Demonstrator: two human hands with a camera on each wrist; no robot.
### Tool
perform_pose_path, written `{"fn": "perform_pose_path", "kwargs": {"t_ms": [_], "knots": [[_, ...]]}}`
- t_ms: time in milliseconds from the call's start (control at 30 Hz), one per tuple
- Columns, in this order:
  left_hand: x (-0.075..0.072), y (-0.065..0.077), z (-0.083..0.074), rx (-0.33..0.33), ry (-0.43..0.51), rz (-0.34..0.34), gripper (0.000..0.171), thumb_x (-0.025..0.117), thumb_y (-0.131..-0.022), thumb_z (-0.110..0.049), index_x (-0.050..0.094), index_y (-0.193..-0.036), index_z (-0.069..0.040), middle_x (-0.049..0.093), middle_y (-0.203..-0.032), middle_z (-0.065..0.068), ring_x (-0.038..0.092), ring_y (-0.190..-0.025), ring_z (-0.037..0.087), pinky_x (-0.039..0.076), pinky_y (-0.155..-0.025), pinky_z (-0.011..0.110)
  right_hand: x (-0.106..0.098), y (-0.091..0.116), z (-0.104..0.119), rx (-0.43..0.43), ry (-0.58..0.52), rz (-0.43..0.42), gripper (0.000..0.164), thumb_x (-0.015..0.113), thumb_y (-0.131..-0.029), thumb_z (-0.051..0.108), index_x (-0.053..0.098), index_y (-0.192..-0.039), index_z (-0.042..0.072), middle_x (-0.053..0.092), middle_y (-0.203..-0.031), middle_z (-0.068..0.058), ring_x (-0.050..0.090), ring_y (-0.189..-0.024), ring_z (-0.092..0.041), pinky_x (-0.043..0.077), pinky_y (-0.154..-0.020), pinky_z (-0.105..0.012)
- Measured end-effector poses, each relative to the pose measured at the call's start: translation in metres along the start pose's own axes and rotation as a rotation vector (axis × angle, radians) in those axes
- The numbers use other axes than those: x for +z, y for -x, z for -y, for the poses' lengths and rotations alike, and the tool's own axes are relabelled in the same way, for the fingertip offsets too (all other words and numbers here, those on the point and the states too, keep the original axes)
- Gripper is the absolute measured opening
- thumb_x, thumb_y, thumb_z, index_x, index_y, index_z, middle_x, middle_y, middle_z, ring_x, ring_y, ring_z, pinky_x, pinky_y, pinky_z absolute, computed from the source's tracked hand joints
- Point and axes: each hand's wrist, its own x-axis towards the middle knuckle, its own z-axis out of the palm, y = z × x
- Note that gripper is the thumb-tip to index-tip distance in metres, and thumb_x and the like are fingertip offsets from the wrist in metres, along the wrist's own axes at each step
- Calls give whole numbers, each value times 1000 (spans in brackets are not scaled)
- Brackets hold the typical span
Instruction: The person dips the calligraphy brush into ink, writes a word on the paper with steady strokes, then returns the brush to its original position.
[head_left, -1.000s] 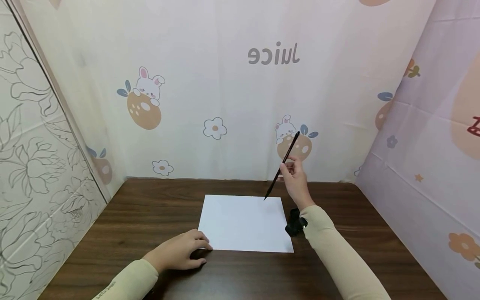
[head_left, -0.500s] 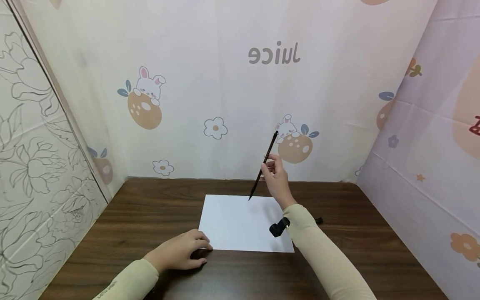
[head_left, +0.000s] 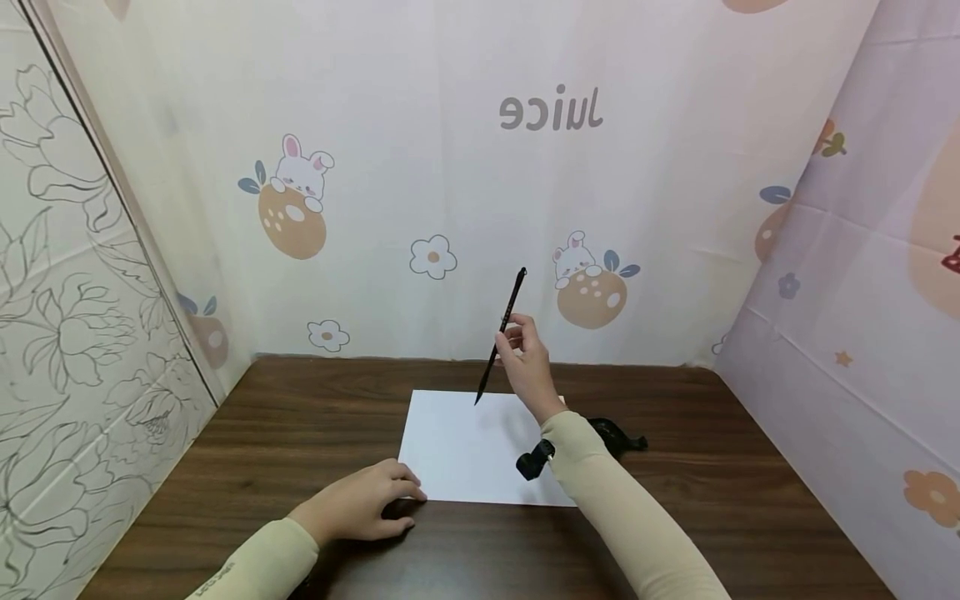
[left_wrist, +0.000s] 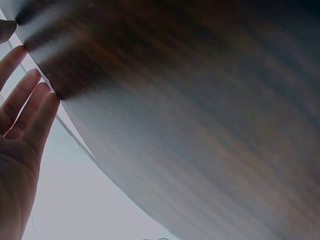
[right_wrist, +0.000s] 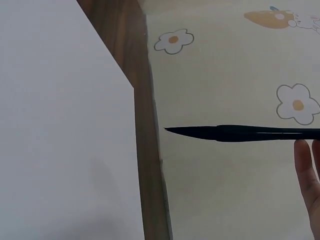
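Note:
Between thumb and fingers my right hand point(head_left: 527, 367) holds a dark calligraphy brush point(head_left: 501, 333), its handle leaning up and its pointed black tip down. In the head view the tip overlaps the far part of a blank white sheet of paper point(head_left: 457, 450); the right wrist view shows the brush point(right_wrist: 240, 133) with its tip off the surface. My left hand point(head_left: 363, 500) lies at the paper's near left corner, fingertips on its edge. Seen in the left wrist view, the left hand's fingers point(left_wrist: 42, 120) are extended and touch the tabletop.
The paper lies on a dark wood table point(head_left: 300, 417). A printed cloth wall point(head_left: 375, 167) rises at the table's far edge, with more cloth on both sides. A black wrist camera mount point(head_left: 536, 460) sits at the right sleeve, over the paper in the head view.
My right hand has moved left with the brush, carrying its tip from the paper's far right toward the middle of the far edge. The left hand and paper have stayed put.

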Motion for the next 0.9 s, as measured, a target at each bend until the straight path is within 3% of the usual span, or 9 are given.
{"fn": "perform_pose_path", "kwargs": {"t_ms": [133,367,700,900], "knots": [[1,0,0,-1,0,1,26,77,-86,-26,73,-110,-15,62,-111,-1,60,-103,12,51,-89,26,10,1,0,-13,-7,15,35,55,-104,15,45,-135,5,56,-108,-13,57,-92,-25,59,-74,-41],[1,0,1,2,4,-1,26,77,-86,-26,73,-110,-15,61,-111,-1,60,-103,12,51,-89,26,28,4,-1,-50,14,48,33,56,-103,12,45,-133,3,57,-106,-12,59,-92,-23,59,-73,-34],[1,0,1,6,-2,-12,26,78,-85,-26,74,-108,-15,62,-110,-1,60,-101,11,51,-89,25,55,7,-3,-171,24,56,30,59,-101,6,50,-130,3,60,-102,-16,61,-88,-27,59,-69,-35],[1,-1,1,6,2,-13,26,78,-85,-26,74,-108,-15,61,-109,-2,60,-101,11,51,-88,25,64,8,-4,-183,66,57,28,58,-101,8,51,-128,3,60,-100,-9,61,-86,-19,57,-71,-28]]}}
